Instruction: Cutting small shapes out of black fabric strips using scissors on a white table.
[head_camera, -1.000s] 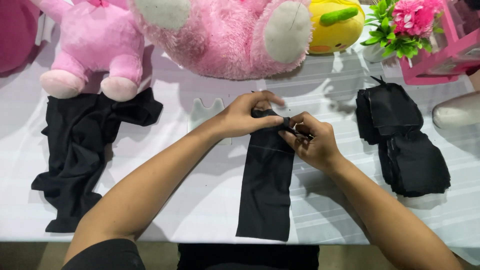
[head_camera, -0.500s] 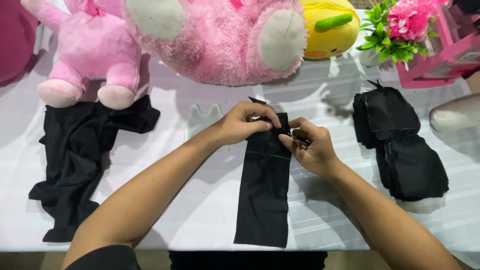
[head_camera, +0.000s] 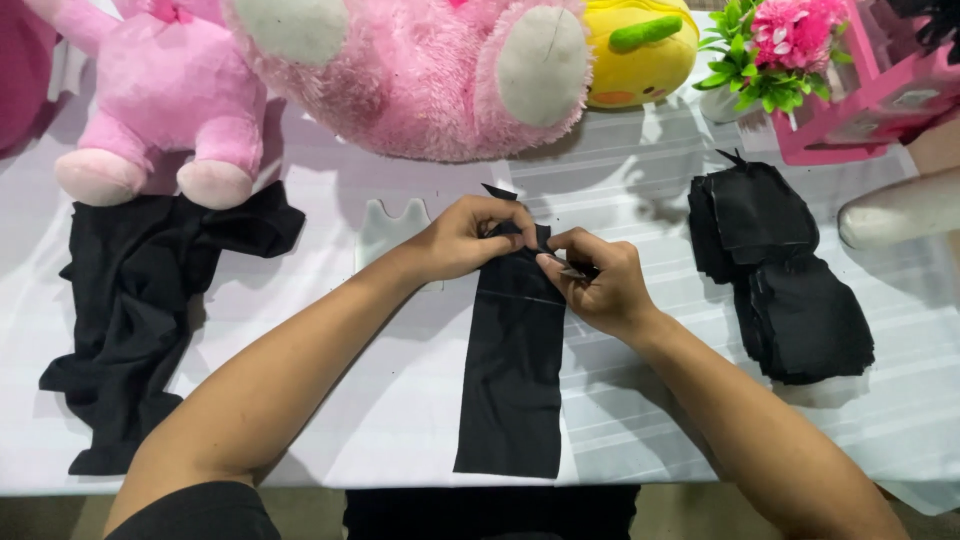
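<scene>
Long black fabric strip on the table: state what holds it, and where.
Both hands hold the long black fabric strip at its top end: left hand on the upper left corner, right hand pinching the upper right edge.

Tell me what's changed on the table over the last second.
Hardly anything. Both hands, left hand and right hand, stay pinched on the top end of the black fabric strip, fingers shifting only slightly. The loose black cloth, the stack of black pieces and the pink plush toys have not moved.

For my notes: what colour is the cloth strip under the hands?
Plain black, clearest in the head view: cloth strip.
</scene>
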